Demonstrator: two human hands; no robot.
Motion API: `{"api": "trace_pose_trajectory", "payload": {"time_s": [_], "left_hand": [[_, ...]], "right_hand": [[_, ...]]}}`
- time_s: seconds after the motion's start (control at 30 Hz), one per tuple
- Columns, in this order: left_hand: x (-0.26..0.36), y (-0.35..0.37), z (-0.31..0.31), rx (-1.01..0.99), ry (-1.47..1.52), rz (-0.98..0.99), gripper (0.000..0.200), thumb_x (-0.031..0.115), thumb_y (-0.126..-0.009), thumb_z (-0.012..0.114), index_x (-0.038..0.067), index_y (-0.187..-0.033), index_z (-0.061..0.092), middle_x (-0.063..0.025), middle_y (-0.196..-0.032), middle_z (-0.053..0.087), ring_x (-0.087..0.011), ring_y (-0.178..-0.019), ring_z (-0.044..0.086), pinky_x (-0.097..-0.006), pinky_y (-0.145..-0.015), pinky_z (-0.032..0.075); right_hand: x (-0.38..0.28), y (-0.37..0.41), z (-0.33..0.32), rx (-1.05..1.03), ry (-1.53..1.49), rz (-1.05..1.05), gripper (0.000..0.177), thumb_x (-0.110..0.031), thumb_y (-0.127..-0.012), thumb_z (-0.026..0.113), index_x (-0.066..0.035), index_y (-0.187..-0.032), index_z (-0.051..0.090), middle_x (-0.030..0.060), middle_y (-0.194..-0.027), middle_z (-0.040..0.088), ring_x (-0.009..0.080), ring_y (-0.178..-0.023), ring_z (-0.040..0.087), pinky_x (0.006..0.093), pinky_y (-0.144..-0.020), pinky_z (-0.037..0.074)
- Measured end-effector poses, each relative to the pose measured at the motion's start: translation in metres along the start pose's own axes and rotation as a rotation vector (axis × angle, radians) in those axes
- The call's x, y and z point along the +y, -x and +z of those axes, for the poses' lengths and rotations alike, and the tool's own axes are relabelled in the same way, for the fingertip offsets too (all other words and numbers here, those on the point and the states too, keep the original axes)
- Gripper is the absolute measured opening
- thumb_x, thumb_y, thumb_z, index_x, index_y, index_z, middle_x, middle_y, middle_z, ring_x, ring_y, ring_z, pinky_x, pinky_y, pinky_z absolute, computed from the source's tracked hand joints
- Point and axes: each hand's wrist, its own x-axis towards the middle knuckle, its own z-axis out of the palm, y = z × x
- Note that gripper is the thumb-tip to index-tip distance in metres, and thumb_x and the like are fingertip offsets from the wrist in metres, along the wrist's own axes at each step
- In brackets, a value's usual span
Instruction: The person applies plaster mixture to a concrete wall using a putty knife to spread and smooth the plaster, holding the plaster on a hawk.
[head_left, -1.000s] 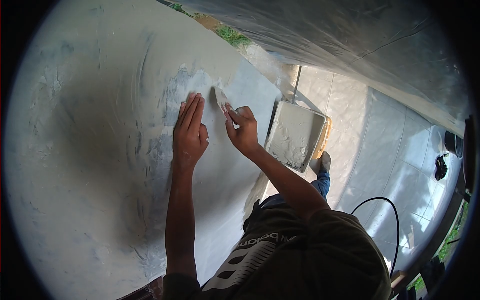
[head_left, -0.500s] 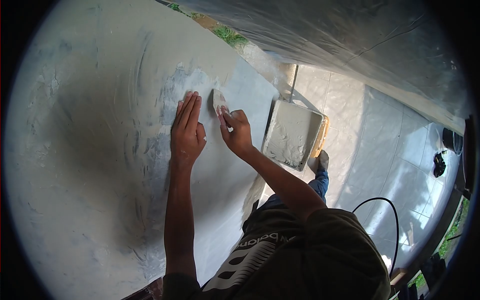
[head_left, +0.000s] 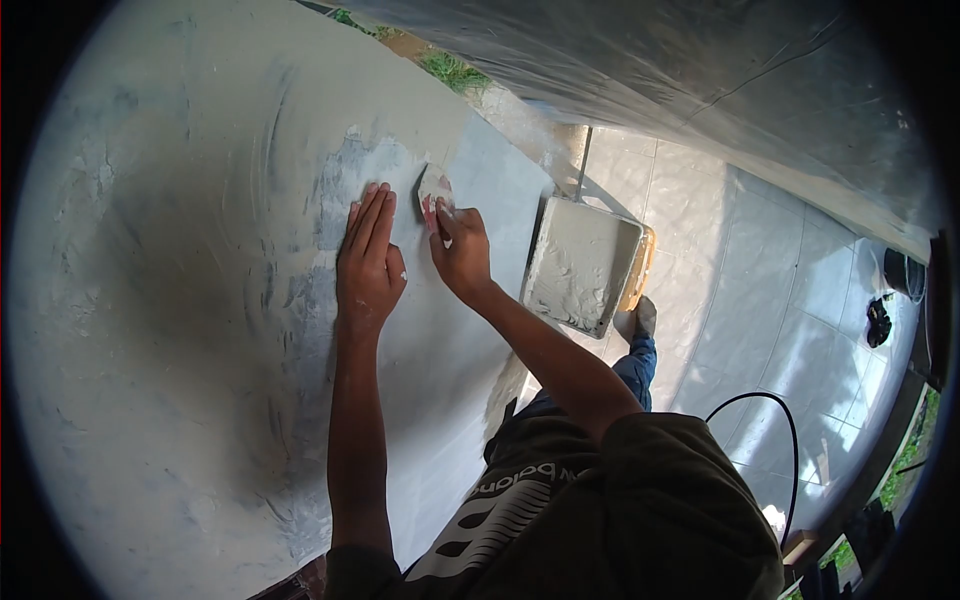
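Head view: the left hand lies open, palm flat on the grey plastered wall. Just beside it the right hand grips a putty knife — blade against the wall, just above both hands' fingertips. Farther off, a plaster tray rests on the tiled floor.

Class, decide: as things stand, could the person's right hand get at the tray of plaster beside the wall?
Probably yes. The tray lies just right of the right hand with nothing between them, though that hand grips a scraper against the wall. Its depth is hard to judge.
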Motion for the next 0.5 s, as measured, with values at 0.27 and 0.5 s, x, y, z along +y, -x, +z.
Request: {"api": "trace_pose_trajectory", "payload": {"time_s": [0.27,0.5], "left_hand": [[-0.003,0.002,0.003,-0.013,0.007,-0.004,0.057,-0.011,-0.083,0.040,-0.005,-0.138,0.050,-0.0186,-0.143,0.053,-0.0340,-0.138,0.045,-0.0513,-0.115,0.034],[-0.001,0.000,0.002,-0.002,-0.014,0.007,0.055,-0.011,-0.081,0.042,-0.006,-0.135,0.053,-0.0196,-0.139,0.056,-0.0333,-0.135,0.049,-0.0485,-0.115,0.036]], "right_hand": [[0.017,-0.069,-0.028,0.168,0.042,-0.019,0.040,0.003,-0.077,0.061,0.003,-0.115,0.069,0.0129,-0.071,0.056,0.0246,-0.069,0.054,0.0360,-0.065,0.046],[0.030,-0.033,0.005,-0.006,0.130,-0.025,0.040,0.002,-0.075,0.067,0.007,-0.115,0.065,0.0172,-0.080,0.063,0.0336,-0.085,0.056,0.0411,-0.075,0.049]]}}
